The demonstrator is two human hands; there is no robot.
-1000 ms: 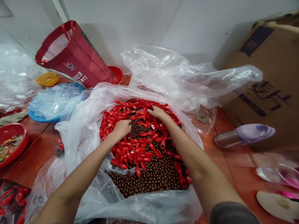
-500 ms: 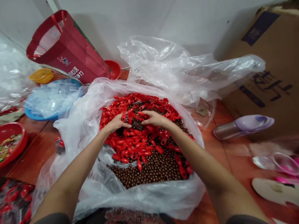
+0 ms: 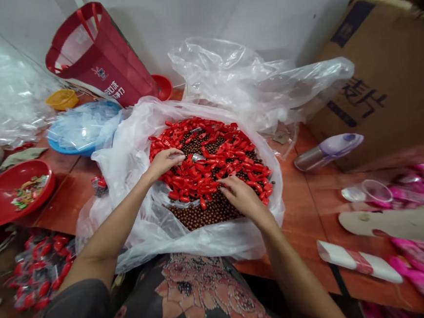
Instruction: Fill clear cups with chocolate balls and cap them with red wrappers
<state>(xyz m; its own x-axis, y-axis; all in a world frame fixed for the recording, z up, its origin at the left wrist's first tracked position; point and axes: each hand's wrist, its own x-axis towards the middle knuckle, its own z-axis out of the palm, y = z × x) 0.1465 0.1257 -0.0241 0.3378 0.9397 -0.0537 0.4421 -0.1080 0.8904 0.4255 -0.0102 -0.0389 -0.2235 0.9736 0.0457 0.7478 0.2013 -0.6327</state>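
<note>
Many red plastic caps (image 3: 195, 182) lie heaped over small brown balls (image 3: 198, 216) inside a white plastic bag (image 3: 125, 170) spread wide on the table. My left hand (image 3: 165, 162) is at the left side of the heap, its fingers stretched out and nothing visible in them. Over the front right part of the pile is my right hand (image 3: 241, 195), fingers apart, with its fingertips close to the red caps. Between the hands, a small clear container (image 3: 197, 157) lies among the caps.
Left stand a red bowl (image 3: 2, 195) with small colourful pieces, a blue basin (image 3: 82, 149) of clear plastic pieces and a red tote bag (image 3: 123, 63). Right are a purple-lidded bottle (image 3: 329, 151) and a cardboard box (image 3: 385, 81). Clear plastic sheeting (image 3: 249, 77) lies behind.
My hands have moved apart: the right came toward me and to the right, the left stayed at the heap's left. The dark item between them is no longer held. The view has shifted.
</note>
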